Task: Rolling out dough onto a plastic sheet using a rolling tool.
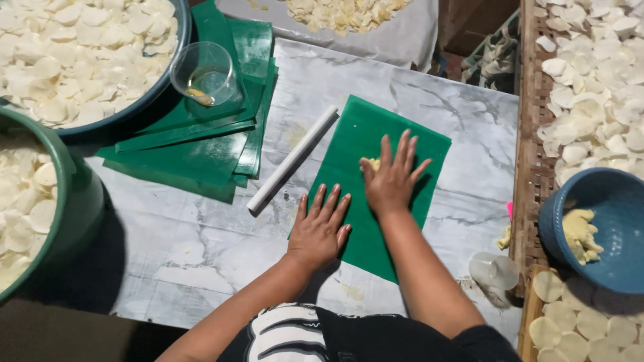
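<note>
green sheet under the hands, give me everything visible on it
The green sheet is a thin, flat, matte rectangle, plastic by its look, lying slightly rotated on the marble-patterned table. The right hand presses flat on it over a pale yellow dough lump, just visible at the thumb. The left hand rests palm-down on its left edge, partly on the table. A white rod lies along its left side; whether they touch is unclear. Its near corner is hidden by the arms.
</note>
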